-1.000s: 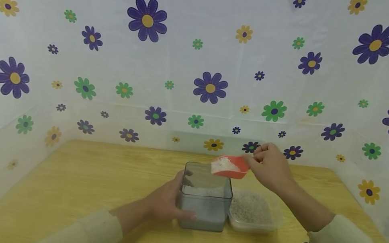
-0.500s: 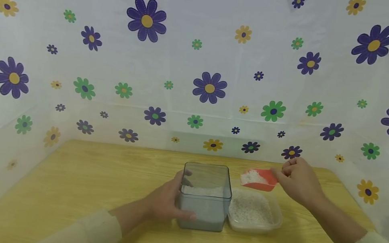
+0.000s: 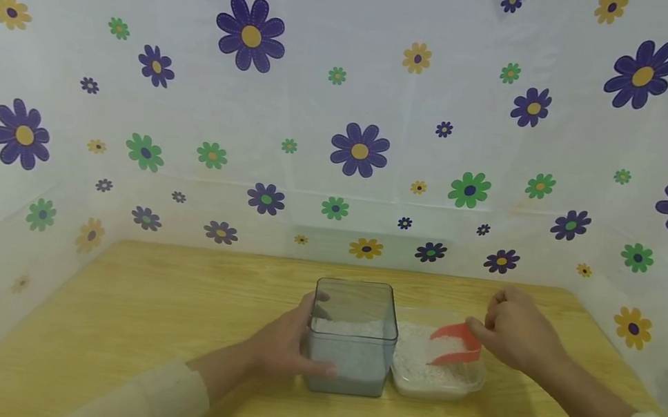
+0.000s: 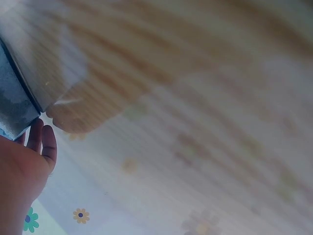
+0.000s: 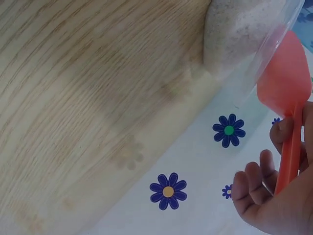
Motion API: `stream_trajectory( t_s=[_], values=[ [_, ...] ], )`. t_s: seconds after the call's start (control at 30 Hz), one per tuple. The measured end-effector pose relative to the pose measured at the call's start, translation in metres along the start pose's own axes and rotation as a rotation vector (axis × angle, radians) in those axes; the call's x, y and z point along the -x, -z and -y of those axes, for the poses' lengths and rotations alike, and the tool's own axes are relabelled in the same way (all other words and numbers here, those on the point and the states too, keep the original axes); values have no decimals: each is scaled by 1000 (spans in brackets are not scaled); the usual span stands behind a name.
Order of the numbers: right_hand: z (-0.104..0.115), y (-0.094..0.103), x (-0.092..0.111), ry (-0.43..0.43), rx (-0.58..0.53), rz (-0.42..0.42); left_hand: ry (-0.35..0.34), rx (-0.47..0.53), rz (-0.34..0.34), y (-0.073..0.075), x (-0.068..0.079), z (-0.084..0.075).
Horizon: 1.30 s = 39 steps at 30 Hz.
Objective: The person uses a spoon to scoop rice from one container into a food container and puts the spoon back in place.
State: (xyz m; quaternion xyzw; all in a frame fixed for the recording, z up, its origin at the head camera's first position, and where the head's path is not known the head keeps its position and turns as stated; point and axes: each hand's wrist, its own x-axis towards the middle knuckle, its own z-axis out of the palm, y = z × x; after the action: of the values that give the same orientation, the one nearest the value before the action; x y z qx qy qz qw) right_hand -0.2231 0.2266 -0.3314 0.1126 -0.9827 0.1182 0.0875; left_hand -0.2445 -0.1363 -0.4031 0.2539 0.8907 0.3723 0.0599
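Observation:
In the head view my left hand (image 3: 284, 346) holds a grey see-through square container (image 3: 348, 369) from its left side, thumb across the front and fingers round the back. Pale powdery grains fill part of it. My right hand (image 3: 521, 334) grips the handle of a red scoop (image 3: 471, 341), which dips into white grains (image 3: 413, 349) in a low clear plastic tub (image 3: 435, 392). The tub stands right beside the container. In the right wrist view, the scoop's orange-red bowl (image 5: 283, 73) reaches over the tub's rim, with thumb and fingers round the handle (image 5: 290, 156).
Both vessels stand on a wood-grain table (image 3: 158, 312). A white flower-printed sheet (image 3: 296, 106) rises behind the table and along both sides. The container's tall walls stand between the left hand and the tub.
The right hand carried the scoop, with white grains in it, rightward from above the grey container, then lowered it into the tub. The left hand and container stayed still.

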Motion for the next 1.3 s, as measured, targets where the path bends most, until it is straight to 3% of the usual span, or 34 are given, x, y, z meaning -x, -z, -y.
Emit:
stream_trajectory(
  t_s=[0.1, 0.33, 0.47, 0.6, 0.83, 1.03, 1.17, 1.3],
  values=[
    [-1, -2, 0, 109, 112, -118, -11, -7, -3, 0, 0, 0],
    [3, 3, -8, 695, 432, -558, -5, 8, 5, 1, 1, -1],
    [10, 13, -11, 858, 524, -601, 1, 15, 8, 1, 0, -2],
    [17, 25, -13, 896, 593, -574, 1, 19, 11, 1, 0, -2],
    [46, 46, -29, 865, 373, -715, -2, 27, 10, 1, 1, -3],
    [86, 51, -41, 794, 273, -808, 7, 24, 9, 2, 1, 1],
    [108, 39, -46, 801, 290, -745, 2, 33, 8, 1, 0, 1],
    [127, 20, -52, 805, 384, -591, 1, 36, 8, 2, 0, 0]
  ],
)
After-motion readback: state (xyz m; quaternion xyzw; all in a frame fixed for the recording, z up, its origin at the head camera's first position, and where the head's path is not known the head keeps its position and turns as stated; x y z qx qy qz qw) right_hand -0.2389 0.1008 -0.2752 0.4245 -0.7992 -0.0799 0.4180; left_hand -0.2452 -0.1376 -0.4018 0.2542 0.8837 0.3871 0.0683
